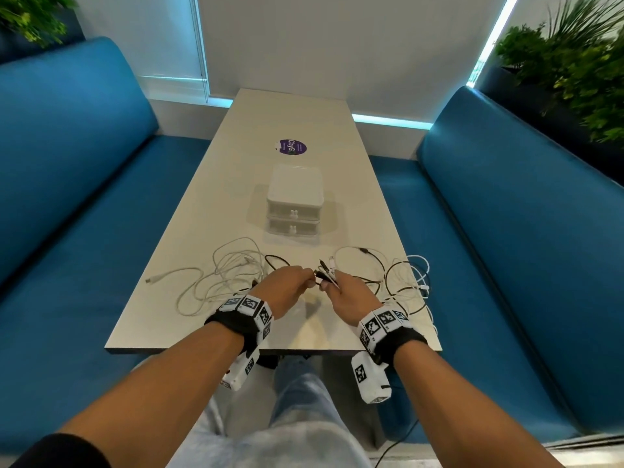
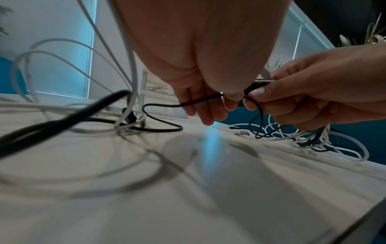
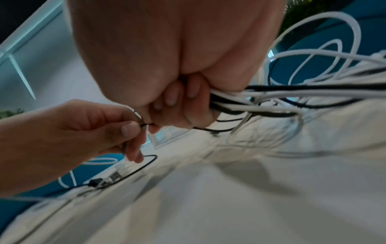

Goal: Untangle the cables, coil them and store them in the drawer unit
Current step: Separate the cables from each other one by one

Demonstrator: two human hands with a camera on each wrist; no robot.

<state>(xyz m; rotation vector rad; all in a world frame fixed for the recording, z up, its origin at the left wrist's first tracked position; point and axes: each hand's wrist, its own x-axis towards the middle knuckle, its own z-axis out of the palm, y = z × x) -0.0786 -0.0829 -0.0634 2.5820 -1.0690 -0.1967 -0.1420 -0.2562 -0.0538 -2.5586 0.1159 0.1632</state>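
Note:
White and black cables lie tangled across the near half of the table (image 1: 202,184). A loose white cable (image 1: 189,282) loops at the left, and a mixed black and white tangle (image 1: 401,282) spreads at the right. My right hand (image 1: 341,292) grips a bundle of cable ends (image 1: 326,273) above the table; in the right wrist view its fingers (image 3: 188,102) curl round black and white strands (image 3: 240,102). My left hand (image 1: 290,282) pinches a thin black cable (image 2: 198,101) right beside that bundle. The white two-drawer unit (image 1: 294,204) stands behind the hands, both drawers closed.
A round purple sticker (image 1: 291,147) lies on the table beyond the drawer unit. Blue upholstered benches (image 1: 84,197) flank the table on both sides. Potted plants (image 1: 574,69) stand behind the right bench and at the far left. My knees are under the near table edge.

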